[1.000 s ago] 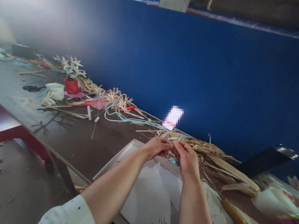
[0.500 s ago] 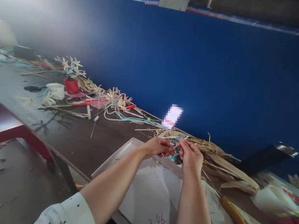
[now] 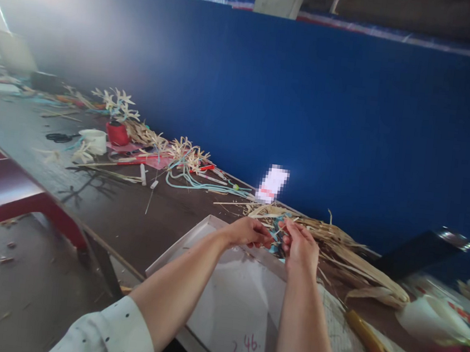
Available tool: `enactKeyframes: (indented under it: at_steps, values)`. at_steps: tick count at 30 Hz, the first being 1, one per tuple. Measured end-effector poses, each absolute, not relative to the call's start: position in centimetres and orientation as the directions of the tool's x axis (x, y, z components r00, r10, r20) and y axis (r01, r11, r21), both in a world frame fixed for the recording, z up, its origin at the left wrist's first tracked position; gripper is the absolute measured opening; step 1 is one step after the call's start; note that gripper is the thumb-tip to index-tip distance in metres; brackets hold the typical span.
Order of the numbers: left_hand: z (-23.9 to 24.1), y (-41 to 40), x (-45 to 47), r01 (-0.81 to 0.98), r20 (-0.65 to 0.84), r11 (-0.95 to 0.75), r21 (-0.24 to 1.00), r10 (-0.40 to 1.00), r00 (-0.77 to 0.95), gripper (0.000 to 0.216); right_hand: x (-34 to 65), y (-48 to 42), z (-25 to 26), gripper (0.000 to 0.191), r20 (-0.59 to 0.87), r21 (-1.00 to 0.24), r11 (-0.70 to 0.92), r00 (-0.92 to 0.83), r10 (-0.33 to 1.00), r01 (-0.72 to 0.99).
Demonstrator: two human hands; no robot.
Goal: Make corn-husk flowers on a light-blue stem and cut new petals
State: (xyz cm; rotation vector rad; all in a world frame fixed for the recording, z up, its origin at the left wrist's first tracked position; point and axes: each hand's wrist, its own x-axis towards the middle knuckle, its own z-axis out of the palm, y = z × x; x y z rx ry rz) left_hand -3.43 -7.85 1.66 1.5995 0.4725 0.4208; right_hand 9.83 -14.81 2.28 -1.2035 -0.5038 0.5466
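Pale strip [image 3: 280, 229] | left hand [image 3: 249, 232]: fingertips pinching it | right hand [image 3: 302, 246]: pinching it too | both extended forward, close together

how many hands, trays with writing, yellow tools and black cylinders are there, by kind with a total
Hands: 2, left hand and right hand
Tray with writing: 1
Yellow tool: 1
Black cylinder: 1
Total: 5

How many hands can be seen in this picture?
2: the left hand near the far edge of the white tray, the right hand beside it. No hand seems hidden.
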Motion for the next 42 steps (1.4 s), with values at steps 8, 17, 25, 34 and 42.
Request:
enactKeyframes:
  at_steps: [8,17,25,34,42]
  values:
    - [0.9,-7.5,-3.0,0.063,-0.096,0.077,0.995,0.58,0.809,0.026,9.9,-15.0,2.3,0.034,-0.041,-0.914,0.251,0.685,0.727,-0.32]
    - [1.2,-7.8,-2.9,-0.012,-0.055,0.104,0.995,0.621,0.782,0.036,10.7,-14.6,1.4,0.034,-0.046,-0.919,0.25,0.713,0.699,-0.305]
    - [0.6,-7.4,-2.5,0.028,0.038,-0.085,0.996,0.684,0.728,0.031,10.0,-14.5,1.3,0.032,-0.041,-0.926,0.238,0.705,0.708,-0.293]
    - [1.1,-8.0,-2.7,0.075,0.036,-0.132,0.988,0.685,0.728,0.03,9.6,-14.3,1.0,0.038,-0.038,-0.937,0.24,0.759,0.65,-0.253]
    - [0.2,-7.9,-2.0,0.094,0.025,-0.126,0.988,0.716,0.697,0.034,10.0,-14.2,0.8,0.035,-0.063,-0.906,0.263,0.719,0.692,-0.332]
